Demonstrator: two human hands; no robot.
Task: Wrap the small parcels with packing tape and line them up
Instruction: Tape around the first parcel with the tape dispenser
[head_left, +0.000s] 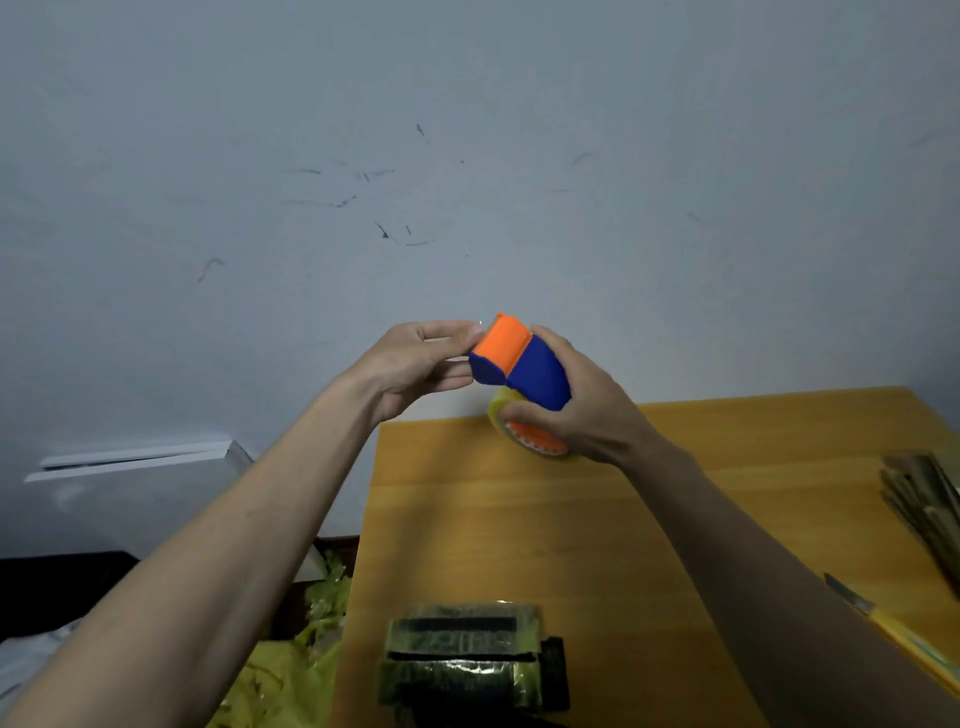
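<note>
A blue and orange tape dispenser with a roll of clear packing tape is held up in the air above the far edge of the wooden table. My right hand grips its blue body and the roll. My left hand pinches at the orange front end with fingertips. A dark parcel wrapped in shiny tape lies on the table near the front edge, below both hands.
A yellow utility knife lies at the right front. A stack of flat dark sheets sits at the right edge. Yellow crumpled plastic lies left of the table. A grey wall stands behind.
</note>
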